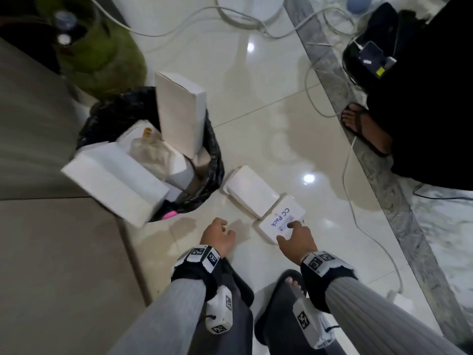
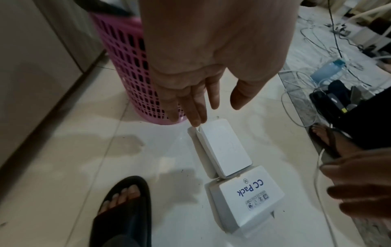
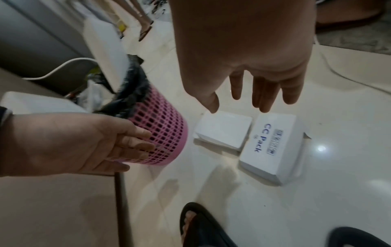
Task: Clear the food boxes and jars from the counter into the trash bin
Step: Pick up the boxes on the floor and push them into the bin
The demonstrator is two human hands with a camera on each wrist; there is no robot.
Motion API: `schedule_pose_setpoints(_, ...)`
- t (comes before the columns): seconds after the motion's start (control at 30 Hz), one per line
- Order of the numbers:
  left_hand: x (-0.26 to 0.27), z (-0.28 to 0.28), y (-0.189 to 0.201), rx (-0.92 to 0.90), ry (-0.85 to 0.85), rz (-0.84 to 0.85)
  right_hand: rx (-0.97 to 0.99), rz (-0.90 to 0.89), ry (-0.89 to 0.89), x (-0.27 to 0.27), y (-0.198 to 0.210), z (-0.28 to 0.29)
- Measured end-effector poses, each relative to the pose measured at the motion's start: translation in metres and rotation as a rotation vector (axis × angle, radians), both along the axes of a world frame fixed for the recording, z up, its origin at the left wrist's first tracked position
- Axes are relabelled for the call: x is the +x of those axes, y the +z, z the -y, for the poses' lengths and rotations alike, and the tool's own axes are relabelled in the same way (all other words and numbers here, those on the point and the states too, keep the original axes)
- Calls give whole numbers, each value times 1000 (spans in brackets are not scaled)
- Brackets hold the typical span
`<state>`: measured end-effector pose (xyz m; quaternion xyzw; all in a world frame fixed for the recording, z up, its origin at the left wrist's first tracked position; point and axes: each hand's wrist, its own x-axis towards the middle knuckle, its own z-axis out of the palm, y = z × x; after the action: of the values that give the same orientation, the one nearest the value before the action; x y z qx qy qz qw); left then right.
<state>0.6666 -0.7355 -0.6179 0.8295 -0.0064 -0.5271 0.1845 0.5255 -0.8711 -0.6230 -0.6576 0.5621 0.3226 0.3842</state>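
Observation:
Two white food boxes lie on the floor tiles: a plain one (image 1: 249,192) (image 2: 224,150) (image 3: 224,130) and one printed "CC Pack" (image 1: 280,219) (image 2: 247,195) (image 3: 273,145), touching end to end. My right hand (image 1: 289,230) (image 3: 243,103) hovers over the CC Pack box with its fingers spread, holding nothing. My left hand (image 1: 222,226) (image 2: 211,107) is empty, fingers straight, between the bin and the plain box. The pink mesh trash bin (image 1: 215,160) (image 2: 131,66) (image 3: 162,133), lined with a black bag, is stuffed with white boxes (image 1: 181,116) and a clear jar (image 1: 148,149).
One white box (image 1: 115,185) overhangs the bin's rim toward the beige cabinet (image 1: 51,252) on the left. A green gas cylinder (image 1: 102,55) stands behind the bin. White cables (image 1: 350,175) trail across the floor at the right, near another person's sandalled foot (image 1: 363,126). My own slippered feet (image 1: 286,285) stand close to the boxes.

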Motion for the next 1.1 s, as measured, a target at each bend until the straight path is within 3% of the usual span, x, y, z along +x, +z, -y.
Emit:
schedule_pose_setpoints(0.27,11,51,-148,28,-137,105,-95,10,-127,-35,-137,38)
schedule_pose_setpoints(0.47,12,58,-222,85,-57,137,-281,10,-117,-35,-212,55)
schedule_pose_setpoints(0.6,10,57,-248,78,-11,139,-286,2,-27,-34,-232,65)
schedule_pose_setpoints(0.7,7,58,-260,65,37,151,-239,55,-54,-36,-234,79)
schedule_pose_setpoints(0.93,-5,58,-245,45,183,141,-46,81,-85,-38,-223,84)
schedule_pose_setpoints(1.1,-17,46,-235,72,167,99,-29,-80,195,-41,-219,62)
